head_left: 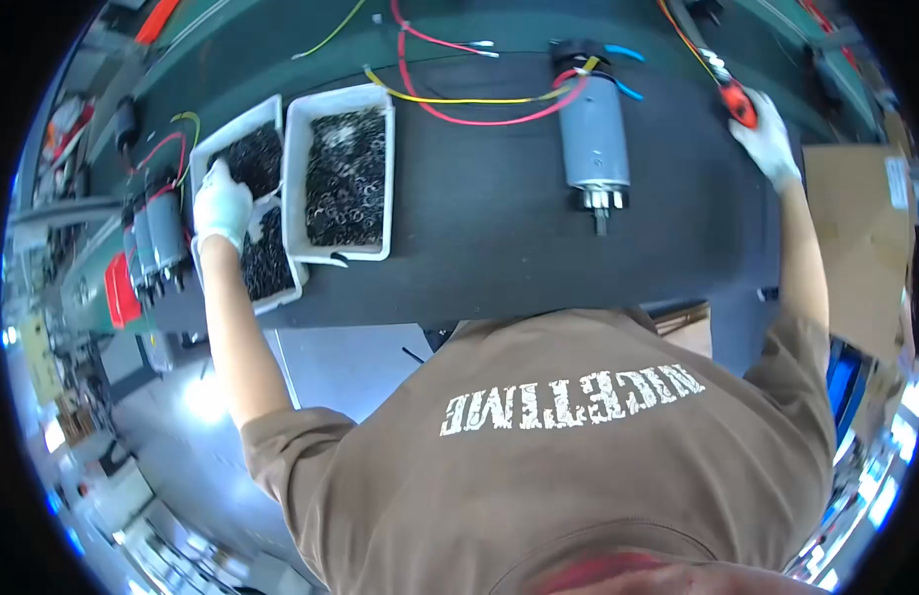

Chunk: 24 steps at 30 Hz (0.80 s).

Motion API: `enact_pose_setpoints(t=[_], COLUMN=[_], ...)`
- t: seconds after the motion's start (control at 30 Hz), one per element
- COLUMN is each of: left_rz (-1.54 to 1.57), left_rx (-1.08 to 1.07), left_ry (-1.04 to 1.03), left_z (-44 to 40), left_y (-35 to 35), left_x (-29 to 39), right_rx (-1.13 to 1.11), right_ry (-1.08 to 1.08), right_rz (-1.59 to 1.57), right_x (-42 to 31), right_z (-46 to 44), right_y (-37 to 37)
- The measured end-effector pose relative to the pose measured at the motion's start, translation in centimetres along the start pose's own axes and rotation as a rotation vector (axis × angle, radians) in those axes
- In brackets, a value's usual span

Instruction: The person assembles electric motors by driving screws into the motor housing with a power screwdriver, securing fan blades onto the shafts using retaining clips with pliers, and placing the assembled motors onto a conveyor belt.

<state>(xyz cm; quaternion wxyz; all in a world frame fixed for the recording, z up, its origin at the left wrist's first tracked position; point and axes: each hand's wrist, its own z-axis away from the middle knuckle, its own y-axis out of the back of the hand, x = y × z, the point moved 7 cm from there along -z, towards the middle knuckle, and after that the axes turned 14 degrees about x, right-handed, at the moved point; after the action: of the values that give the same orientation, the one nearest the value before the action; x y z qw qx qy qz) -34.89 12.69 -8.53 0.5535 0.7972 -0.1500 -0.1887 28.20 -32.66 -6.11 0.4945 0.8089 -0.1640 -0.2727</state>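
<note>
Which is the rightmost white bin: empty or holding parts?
Holding parts: many small dark pieces, some ring-shaped, are spread across the white bin.

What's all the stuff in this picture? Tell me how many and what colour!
Bins: at least two, white, left side
Small parts: countless, black, inside bins
Big motor: one, grey-blue, right of centre
Other motors: at least two, grey-blue, far left
Wires: several, mixed colours, mostly near motors
Tool: one, orange-red, in right hand
Cardboard: brown, far right
Table: one, dark, underneath
Edge clutter: too blurry to count
Shirt: one, brown, bottom
Left hand: one, white-gloved, at bins
Right hand: one, white-gloved, right
</note>
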Motion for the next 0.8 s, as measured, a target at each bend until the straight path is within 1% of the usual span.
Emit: enact_pose_setpoints(t=[0.03, 0.07, 0.1, 0.13, 0.17, 0.2, 0.23, 0.3, 0.37, 0.4, 0.43, 0.47, 0.5, 0.57, 0.63, 0.7, 0.77, 0.8], left_rz=[-0.020, 0.025, 0.057, 0.039, 0.010, 0.050, 0.083, 0.197, 0.793, 1.159, 1.528, 1.908, 2.288, 2.662, 2.803, 2.832, 2.824, 2.839], left_rx=[-0.099, 0.027, 0.048, 0.030, 0.020, 0.028, 0.064, 0.110, 0.172, 0.149, 0.105, 0.002, -0.114, -0.503, -0.694, -0.846, -0.923, -0.886], left_ry=[0.030, -0.005, 0.000, 0.001, 0.003, 0.014, 0.034, 0.114, 0.228, 0.325, 0.435, 0.460, 0.491, 0.431, 0.489, 0.596, 0.670, 0.581], left_z=[0.1, 0.3, 0.4, 0.4, 0.3, 0.3, 0.4, 0.6, 2.0, 3.3, 4.9, 6.6, 8.0, 9.9, 11.3, 12.0, 12.8, 12.5], left_y=[0.6, 0.3, 0.6, 0.9, 1.0, 1.3, 1.5, 2.6, 8.5, 9.8, 10.6, 12.3, 13.4, 13.6, 13.5, 12.8, 12.7, 13.2], left_x=[0.7, 0.1, 0.1, 0.0, -0.2, -0.4, -0.9, -0.6, 5.0, 8.0, 11.6, 17.0, 22.1, 29.8, 34.5, 36.7, 37.8, 38.1], right_rx=[0.124, 0.171, 0.268, 0.381, 0.492, 0.626, 0.630, 0.773, 0.177, 0.371, 0.429, 0.485, 0.408, 0.365, 0.342, 0.333, 0.324, 0.329], right_ry=[-0.045, -0.148, -0.280, -0.388, -0.470, -0.539, -0.535, -0.620, -0.495, -0.560, -0.534, -0.510, -0.397, -0.307, -0.273, -0.256, -0.241, -0.228], right_rz=[-0.095, -0.238, -0.420, -0.586, -1.013, -1.338, -1.575, -1.603, -2.324, -2.221, -2.159, -2.096, -2.089, -2.087, -2.105, -2.107, -2.102, -2.104], right_x=[0.0, 0.3, -0.8, 2.8, 2.3, -0.9, -2.9, -9.3, -10.8, -11.5, -13.5, -15.4, -17.5, -19.9, -21.2, -21.7, -22.0, -21.8], right_z=[0.5, 1.3, 2.4, 3.6, 4.4, 5.3, 5.6, 6.7, 6.1, 6.4, 6.1, 5.8, 5.3, 5.4, 5.6, 5.9, 6.4, 6.7], right_y=[1.3, 2.6, 4.8, 5.6, 5.8, 6.6, 6.6, 6.6, 4.4, 4.7, 5.9, 6.9, 7.9, 8.8, 9.0, 9.0, 9.1, 9.3])
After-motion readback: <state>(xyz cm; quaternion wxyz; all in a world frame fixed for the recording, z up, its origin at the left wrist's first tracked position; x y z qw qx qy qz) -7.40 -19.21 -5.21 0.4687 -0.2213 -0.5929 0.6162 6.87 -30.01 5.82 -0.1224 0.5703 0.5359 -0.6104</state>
